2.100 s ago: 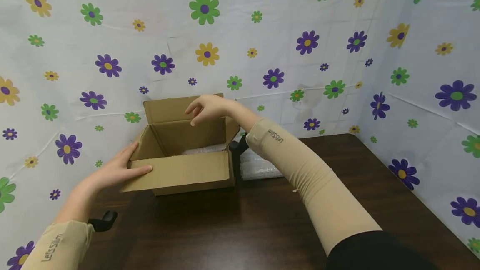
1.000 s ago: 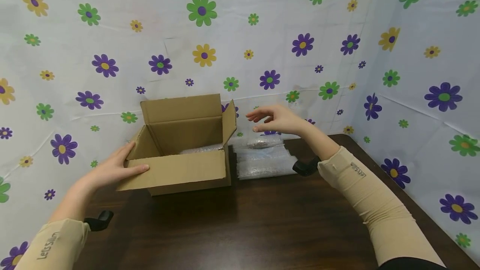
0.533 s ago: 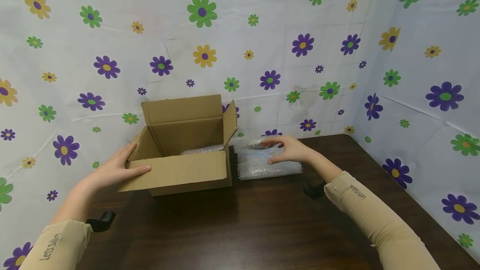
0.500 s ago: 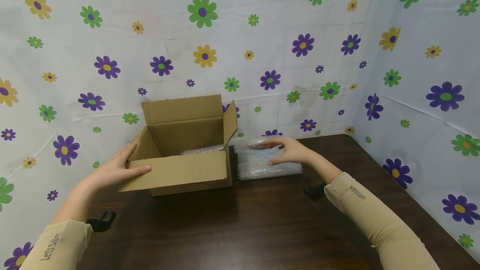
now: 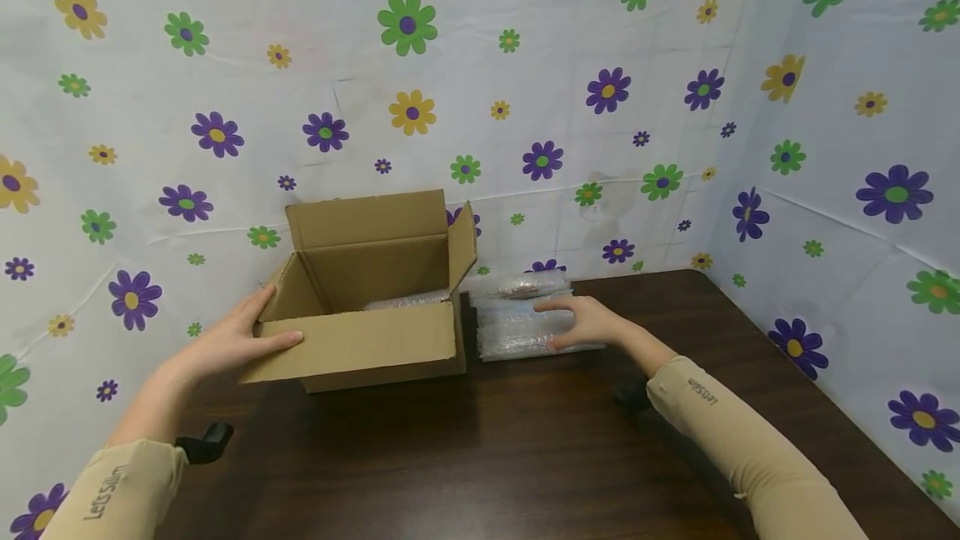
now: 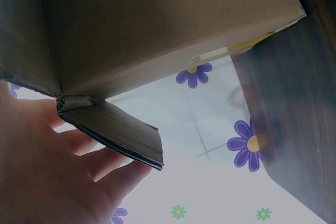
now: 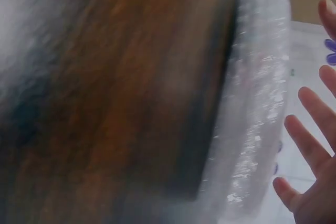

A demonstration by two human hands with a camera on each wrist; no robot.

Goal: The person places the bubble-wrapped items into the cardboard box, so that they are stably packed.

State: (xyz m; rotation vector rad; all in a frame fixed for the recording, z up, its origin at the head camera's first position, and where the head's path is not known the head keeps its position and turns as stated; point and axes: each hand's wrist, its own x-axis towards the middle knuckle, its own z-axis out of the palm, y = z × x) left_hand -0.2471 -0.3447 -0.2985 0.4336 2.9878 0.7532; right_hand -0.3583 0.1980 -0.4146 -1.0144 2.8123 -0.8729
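Note:
An uncapped cardboard box (image 5: 375, 340) stands at the table's left with its flaps spread. My left hand (image 5: 228, 347) holds it at the left front corner, thumb lying on the front flap and fingers along the outside of the left one. In the left wrist view those fingers (image 6: 79, 142) pass behind the flap's edge. A bubble-wrapped package (image 5: 408, 300) lies inside the box. To the right of the box, several bubble-wrapped packages (image 5: 517, 332) lie side by side. My right hand (image 5: 592, 323) is over their right end, thumb and fingers spread, holding nothing.
The dark wooden table (image 5: 480, 457) extends in front and to the right, its far right corner rounded. A flower-printed cloth (image 5: 480, 65) hangs close behind the box and along the right side. Black camera mounts (image 5: 206, 442) are worn at both wrists.
My right hand has moved from above the box to the right and down over the wrapped packages. The left hand stays at the box's corner; the box has not moved.

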